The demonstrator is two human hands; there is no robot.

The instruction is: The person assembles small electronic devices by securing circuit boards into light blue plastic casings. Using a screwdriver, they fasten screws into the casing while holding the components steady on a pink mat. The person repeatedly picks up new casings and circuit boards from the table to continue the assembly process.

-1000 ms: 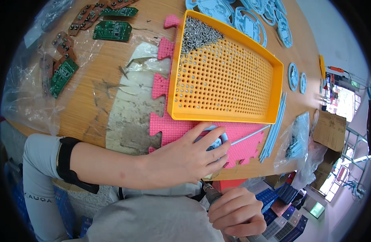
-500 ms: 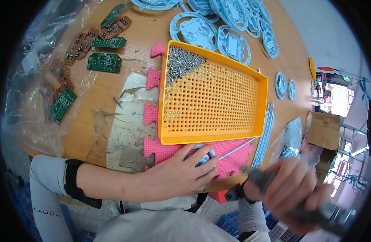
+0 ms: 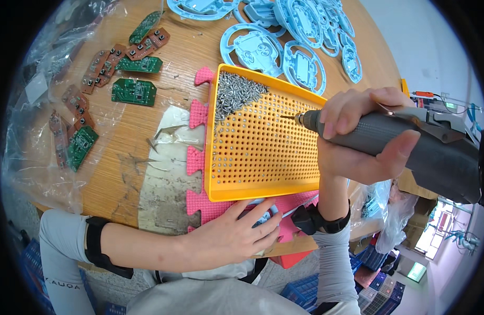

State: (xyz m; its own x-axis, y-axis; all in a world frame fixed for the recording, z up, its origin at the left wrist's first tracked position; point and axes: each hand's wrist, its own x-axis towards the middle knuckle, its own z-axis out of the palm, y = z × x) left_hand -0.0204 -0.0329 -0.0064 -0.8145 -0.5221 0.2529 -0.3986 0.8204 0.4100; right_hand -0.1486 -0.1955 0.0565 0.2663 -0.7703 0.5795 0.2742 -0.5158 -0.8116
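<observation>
My right hand (image 3: 357,139) is wrapped round a dark grey electric screwdriver (image 3: 436,155), held nearly level with its bit pointing left. The bit hangs over the yellow screw tray (image 3: 263,192), a shallow box with rows of small holes. A heap of small silver screws (image 3: 238,94) fills the tray's far left corner, and some of the holes hold screws. At the tray's near edge, my left hand (image 3: 229,233) grips a light-blue plastic part (image 3: 262,216) on a pink foam mat (image 3: 200,206). Its fingers hide much of that part.
Light-blue plastic wheel-shaped housings (image 3: 252,50) are piled at the back. Green circuit boards (image 3: 134,92) and brown ones (image 3: 147,44) lie at the left by clear plastic film (image 3: 39,131). A clear bag (image 3: 378,202) and a cardboard box (image 3: 410,184) stand at the right.
My right hand has swung the screwdriver up and left, from the lower right to over the tray. My left hand stays on the blue part. The whole view has shifted slightly.
</observation>
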